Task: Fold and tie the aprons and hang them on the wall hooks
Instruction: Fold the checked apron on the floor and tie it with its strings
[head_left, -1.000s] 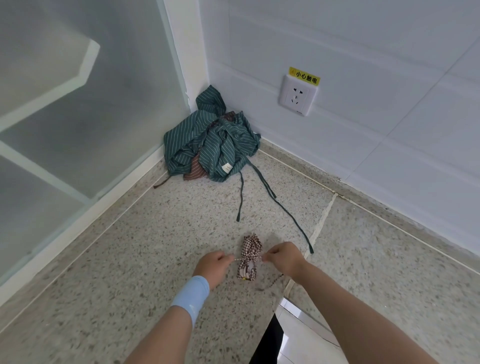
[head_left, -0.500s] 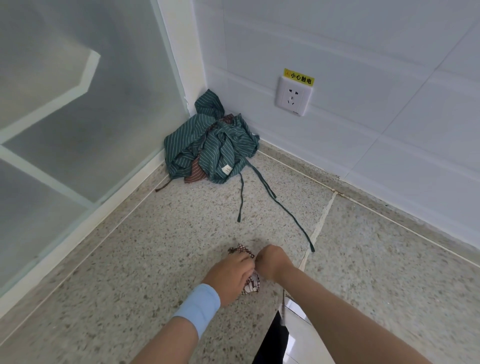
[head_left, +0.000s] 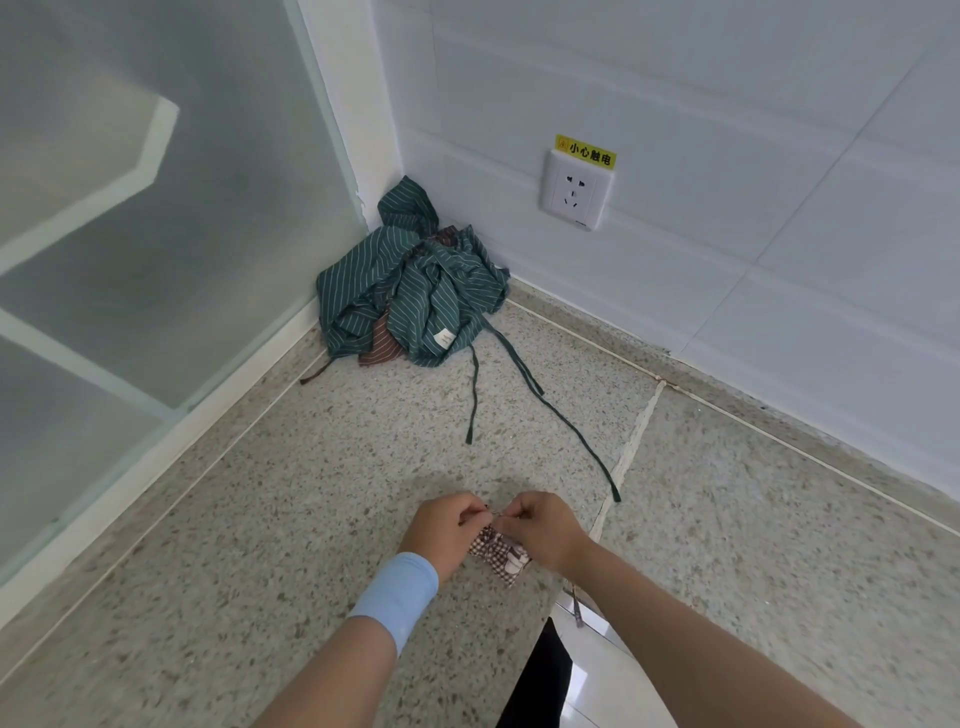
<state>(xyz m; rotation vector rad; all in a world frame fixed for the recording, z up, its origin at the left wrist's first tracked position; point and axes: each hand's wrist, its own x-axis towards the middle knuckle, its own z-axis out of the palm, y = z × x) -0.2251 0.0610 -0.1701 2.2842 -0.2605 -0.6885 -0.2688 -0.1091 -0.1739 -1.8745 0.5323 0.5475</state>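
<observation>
A small folded brown-checked apron bundle (head_left: 500, 555) lies on the speckled floor in front of me. My left hand (head_left: 448, 526) and my right hand (head_left: 540, 525) meet just above it, and both pinch its thin strings between fingertips. Most of the bundle is hidden under my hands. A loose end of string (head_left: 575, 608) trails under my right wrist. In the far corner lies a crumpled green striped apron (head_left: 415, 296) with a brown striped apron (head_left: 382, 347) partly under it. No hooks are in view.
Long green straps (head_left: 545, 410) run from the pile across the floor toward me. A frosted glass partition (head_left: 156, 218) stands at the left. The tiled wall at the right carries a socket (head_left: 574, 189) with a yellow label.
A second ago my hands were apart, pulling the strings taut to each side of the bundle. They have come together over it and now work the strings at its top.
</observation>
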